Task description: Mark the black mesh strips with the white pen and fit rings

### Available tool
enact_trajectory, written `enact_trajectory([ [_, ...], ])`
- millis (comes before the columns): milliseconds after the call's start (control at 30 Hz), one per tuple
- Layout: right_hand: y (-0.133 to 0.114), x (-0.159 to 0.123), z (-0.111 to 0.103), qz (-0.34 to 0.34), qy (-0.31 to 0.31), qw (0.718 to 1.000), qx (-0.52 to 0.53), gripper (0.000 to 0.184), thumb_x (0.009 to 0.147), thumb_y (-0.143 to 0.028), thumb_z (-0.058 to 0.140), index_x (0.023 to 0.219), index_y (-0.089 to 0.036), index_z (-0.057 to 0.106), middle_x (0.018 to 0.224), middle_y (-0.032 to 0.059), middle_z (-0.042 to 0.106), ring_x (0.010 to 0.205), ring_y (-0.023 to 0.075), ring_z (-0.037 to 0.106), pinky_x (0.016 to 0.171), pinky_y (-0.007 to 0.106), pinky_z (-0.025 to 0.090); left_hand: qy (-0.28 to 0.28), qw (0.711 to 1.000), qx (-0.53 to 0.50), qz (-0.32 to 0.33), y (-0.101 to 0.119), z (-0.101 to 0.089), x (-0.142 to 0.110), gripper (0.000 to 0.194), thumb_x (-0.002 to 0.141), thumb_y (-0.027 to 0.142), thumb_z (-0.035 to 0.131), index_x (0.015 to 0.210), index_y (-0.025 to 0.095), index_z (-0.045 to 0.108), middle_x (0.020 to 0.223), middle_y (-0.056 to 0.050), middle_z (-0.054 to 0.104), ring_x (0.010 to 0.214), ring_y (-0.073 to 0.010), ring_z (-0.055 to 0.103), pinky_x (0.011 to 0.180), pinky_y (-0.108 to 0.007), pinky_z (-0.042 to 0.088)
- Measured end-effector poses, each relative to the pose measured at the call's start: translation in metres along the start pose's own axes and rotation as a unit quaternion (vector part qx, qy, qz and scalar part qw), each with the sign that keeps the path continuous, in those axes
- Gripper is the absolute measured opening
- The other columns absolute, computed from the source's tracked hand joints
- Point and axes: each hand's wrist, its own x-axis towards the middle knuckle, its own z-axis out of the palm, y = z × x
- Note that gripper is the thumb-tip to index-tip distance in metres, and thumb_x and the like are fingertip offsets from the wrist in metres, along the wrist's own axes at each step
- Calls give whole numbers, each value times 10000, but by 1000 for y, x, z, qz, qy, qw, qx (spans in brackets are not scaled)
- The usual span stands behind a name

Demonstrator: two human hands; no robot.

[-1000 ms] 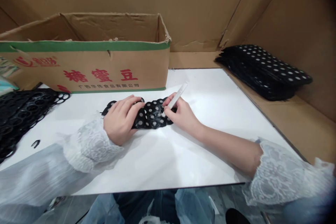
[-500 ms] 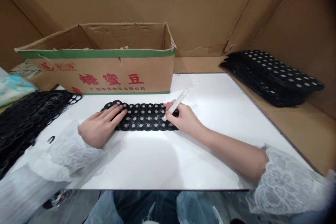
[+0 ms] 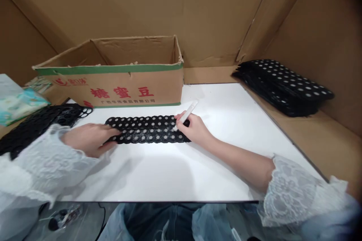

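Sliding outward, the left hand (image 3: 89, 139) now lies flat with fingers extended on the left end of the black perforated strip (image 3: 147, 129). That strip lies mid-board on the white board (image 3: 226, 120), near its far edge. At the strip's right end the right hand (image 3: 194, 128) is pinched closed around a white pen (image 3: 186, 114).

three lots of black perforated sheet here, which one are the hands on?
The single strip lying flat mid-board: left hand presses its left end, right hand holds a white pen on it. Both stacks sit untouched.

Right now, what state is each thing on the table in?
Black strip: flat on the white board.
White pen: gripped, tip on the strip.
Left hand: flat on the strip's end.
Right hand: closed on the pen.
Cardboard box: open.
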Motion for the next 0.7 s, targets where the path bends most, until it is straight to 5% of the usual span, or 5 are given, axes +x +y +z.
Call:
enact_trajectory([
  [33,0,1,0,5,4,1000,7,135,731,-233,474,795,-173,576,868,45,641,835,178,592,771,315,445,-13,999,-1,31,14,-6,11,357,774,354,375,1011,212,601,951,-47,666,823,-222,615,758,-346,467],
  [100,2,4,-1,6,8,1000,26,154,736,-238,474,820,-165,580,852,46,641,799,166,594,752,304,451,62,998,-11,1,47,-11,37,411,830,305,268,1108,156,533,1047,-92,619,936,-230,574,837,-365,434],
  [267,10,11,0,-12,38,998,53,128,699,-230,528,786,-153,582,926,62,621,843,159,582,809,308,439,121,992,-20,-33,103,11,91,379,742,148,373,1063,55,552,969,-185,588,924,-297,549,888,-456,368],
  [467,9,13,-4,-76,24,997,5,138,650,-233,606,585,-175,499,884,64,613,977,178,531,878,325,387,149,983,-103,-37,97,28,97,327,747,159,364,1014,109,546,934,-145,529,897,-267,522,829,-432,405],
  [700,6,14,-5,-40,-24,998,35,220,779,-336,474,626,-178,468,974,54,595,939,151,537,866,319,372,147,955,-253,-34,84,32,103,223,726,166,309,873,161,477,833,-52,544,857,-188,512,821,-325,422],
])
